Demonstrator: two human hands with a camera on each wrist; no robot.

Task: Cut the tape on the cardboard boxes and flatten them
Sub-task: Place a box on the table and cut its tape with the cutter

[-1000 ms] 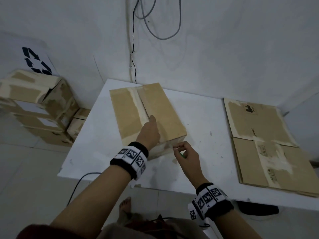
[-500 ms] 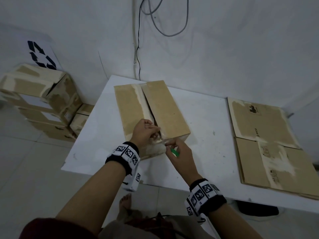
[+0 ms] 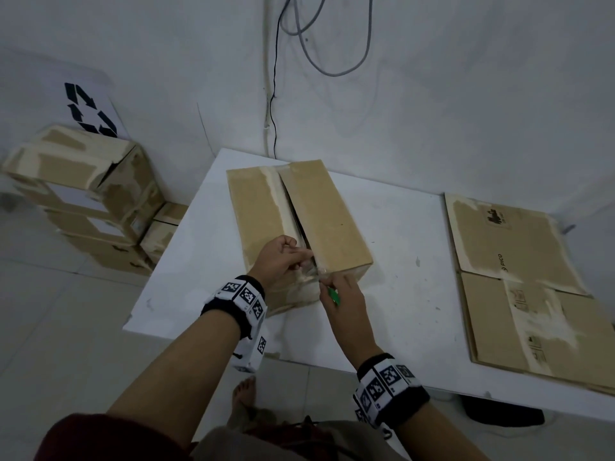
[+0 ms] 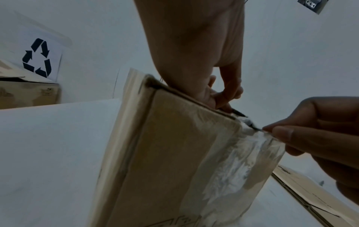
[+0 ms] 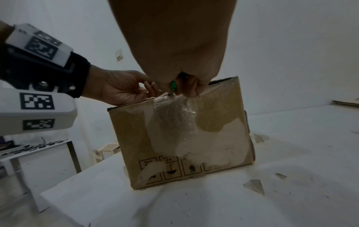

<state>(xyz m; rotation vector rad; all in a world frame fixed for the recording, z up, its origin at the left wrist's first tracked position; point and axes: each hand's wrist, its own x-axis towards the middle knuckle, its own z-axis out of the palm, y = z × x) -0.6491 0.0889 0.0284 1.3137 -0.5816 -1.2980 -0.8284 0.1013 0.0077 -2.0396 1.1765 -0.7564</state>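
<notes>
1. Since the frame half a second back, both hands have held their stations at the near end of the cardboard box (image 3: 299, 221); the left thumb now sits at the edge of the open seam rather than over it.
2. White table (image 3: 399, 294) — carries the box at its 11 o'clock area and the flattened boxes (image 3: 519, 277) at 3 o'clock, well apart from each other.
3. Stacked boxes (image 3: 83, 194) stand on the floor at 9 o'clock of the table, below a recycling sign (image 3: 90, 109) on the wall.
4. Cardboard box: lies lengthwise, running from 6 to 12 o'clock. Its top flaps are parted along the centre seam, showing a dark gap. Its near end face bears printed handling symbols.
5. Clear tape (image 5: 170, 122) is still stuck, wrinkled, down the near end face.
6. Left hand (image 3: 279, 261): fingers curled, resting on the left flap at the near end of the seam, gripping the flap edge.
7. Right hand (image 3: 342, 297): fingers closed round a green cutter (image 3: 333, 296). In the right wrist view the cutter tip (image 5: 170, 94) touches the tape at the top edge of the end face — just beside the left fingertips (image 5: 150, 89).
</notes>
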